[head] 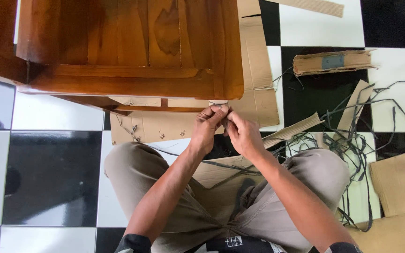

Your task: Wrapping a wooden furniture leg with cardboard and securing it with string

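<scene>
Wooden furniture piece (132, 51) above; just below its front edge, left hand (209, 126) and right hand (242, 133) meeting, fingers (221, 112) of both pinched on a small strap end (219, 103), cardboard sheet (258, 70) beneath.

Glossy black-and-white checkered tile floor (52, 178) mirroring soft light, strewn with flattened cardboard (258, 61) and dark plastic strapping (352, 145) beside polished brown wooden furniture (132, 47).

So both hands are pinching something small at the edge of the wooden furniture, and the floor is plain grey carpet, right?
Not quite. The floor is glossy black and white tiles, not grey carpet, as the head view shows. The rest holds: the left hand and right hand pinch something small by the wooden furniture.
</scene>
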